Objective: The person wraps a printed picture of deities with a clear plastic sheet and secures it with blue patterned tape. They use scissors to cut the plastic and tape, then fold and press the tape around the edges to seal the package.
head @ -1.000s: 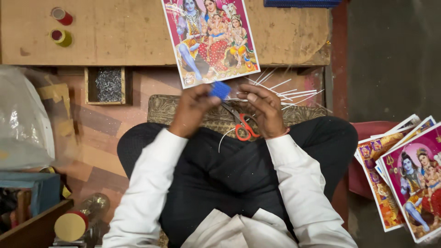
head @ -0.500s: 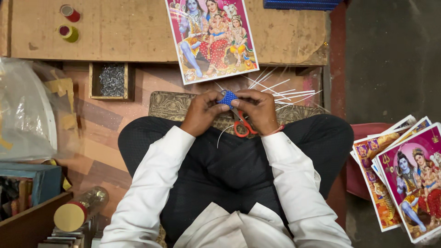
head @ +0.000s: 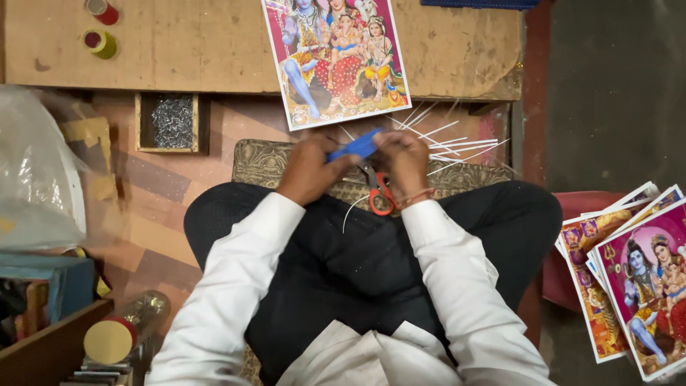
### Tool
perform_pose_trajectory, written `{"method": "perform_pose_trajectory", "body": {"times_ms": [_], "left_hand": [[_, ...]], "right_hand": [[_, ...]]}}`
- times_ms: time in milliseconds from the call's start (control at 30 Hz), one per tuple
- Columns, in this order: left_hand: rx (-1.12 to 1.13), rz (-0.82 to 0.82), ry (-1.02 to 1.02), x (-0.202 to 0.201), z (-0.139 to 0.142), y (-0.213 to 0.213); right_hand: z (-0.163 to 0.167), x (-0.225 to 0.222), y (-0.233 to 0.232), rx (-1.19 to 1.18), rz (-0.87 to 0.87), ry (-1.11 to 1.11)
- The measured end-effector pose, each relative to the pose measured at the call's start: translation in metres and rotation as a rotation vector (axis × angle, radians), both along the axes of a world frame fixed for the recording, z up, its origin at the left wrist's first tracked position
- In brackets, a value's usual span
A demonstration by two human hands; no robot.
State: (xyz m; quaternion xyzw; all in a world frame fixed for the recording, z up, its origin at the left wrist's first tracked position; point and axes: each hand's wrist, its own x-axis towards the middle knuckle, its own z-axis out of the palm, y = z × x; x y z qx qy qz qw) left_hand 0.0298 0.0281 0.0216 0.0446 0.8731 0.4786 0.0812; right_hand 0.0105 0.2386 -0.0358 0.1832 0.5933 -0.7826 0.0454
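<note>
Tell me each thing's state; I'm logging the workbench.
Left hand: gripping the blue strip.
Right hand: on the strip's other end.
Scissors: resting on the lap, blades hidden.
Poster: flat, overhanging the board.
Small box: open, full of metal bits.

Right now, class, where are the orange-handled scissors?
In the head view, the orange-handled scissors lie in the person's lap, just under the right hand and below the blue strip held between both hands.
</note>
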Motion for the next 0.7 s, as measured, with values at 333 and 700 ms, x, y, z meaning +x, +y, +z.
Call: {"method": "perform_pose_trajectory", "body": {"times_ms": [333, 700], "left_hand": [[-0.547, 0.329, -0.077, -0.013, 0.001, -0.057], [0.309, 0.543, -0.15, -0.022, -0.022, -0.061]], "right_hand": [[-0.064, -0.036, 0.018, 0.027, -0.409, 0.094], [-0.06, -0.041, 0.021, -0.15, -0.422, 0.061]]}}
